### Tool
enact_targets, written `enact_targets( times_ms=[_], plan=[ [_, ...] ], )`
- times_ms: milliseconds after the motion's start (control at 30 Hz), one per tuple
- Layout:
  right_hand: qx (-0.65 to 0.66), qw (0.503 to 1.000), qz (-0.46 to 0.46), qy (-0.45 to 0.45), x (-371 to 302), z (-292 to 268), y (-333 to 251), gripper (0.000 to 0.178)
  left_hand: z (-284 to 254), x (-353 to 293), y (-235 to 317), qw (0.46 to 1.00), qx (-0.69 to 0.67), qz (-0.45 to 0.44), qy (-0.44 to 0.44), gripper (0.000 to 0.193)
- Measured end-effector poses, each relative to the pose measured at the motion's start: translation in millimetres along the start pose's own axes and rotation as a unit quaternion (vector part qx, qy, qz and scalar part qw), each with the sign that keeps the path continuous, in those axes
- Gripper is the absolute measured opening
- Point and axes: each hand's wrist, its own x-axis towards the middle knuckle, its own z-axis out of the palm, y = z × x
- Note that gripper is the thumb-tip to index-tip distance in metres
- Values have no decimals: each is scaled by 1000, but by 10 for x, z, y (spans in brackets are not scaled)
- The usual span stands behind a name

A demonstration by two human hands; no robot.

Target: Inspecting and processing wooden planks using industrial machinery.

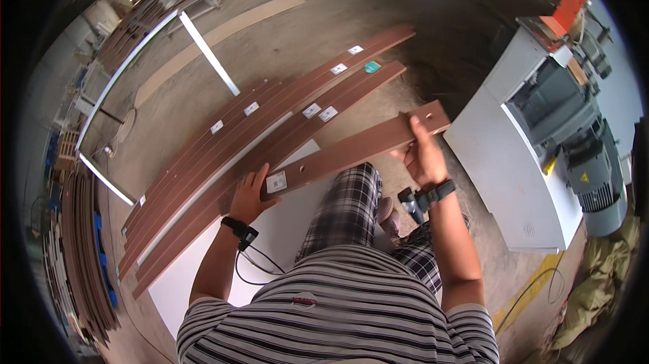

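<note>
Across my front lies a reddish-brown plank [358,147] with round holes and a white label near its left end. My right hand [424,154] grips the plank close to its right end, the thumb along its face and the other fingers underneath. At the other end my left hand [250,195] is closed over the plank beside the label, its palm side hidden. Just beyond are several long brown boards [203,154], side by side, some with white labels. One board bears a green tag [372,66]. Black straps with small devices sit on both my wrists.
A white panel [165,296] lies under the boards at the left. On the right stands a grey cabinet [503,181] with a motor [595,188] attached. White metal bars [209,53] rise past the boards. Further stacked brown lengths [84,249] lie at far left.
</note>
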Motion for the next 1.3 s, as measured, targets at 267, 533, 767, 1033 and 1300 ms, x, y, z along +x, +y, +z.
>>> enact_targets(
  times_ms=[267, 533, 767, 1033, 1300],
  plan=[
    [72, 988, 118, -75, 241, 133, 911, 43, 692, -840, -886, 974, -95, -203, -43, 73],
    [-40, 983, 152, -100, 86, -182, 727, 35, 1028, -1310, -1488, 953, 57, -297, -21, 81],
    [-88, 979, -84, -166, -456, 117, -337, 12, 1006, -1181, -1373, 927, 133, -351, 13, 92],
    [-214, 625, -654, -368, -2045, 1282, -1612, 21, 1082, -1119, -1315, 905, 131, -405, 19, 87],
    [-228, 546, -734, -331, -2317, 1329, -1719, 13, 1226, -748, -831, 956, 51, -288, -18, 91]
  ],
)
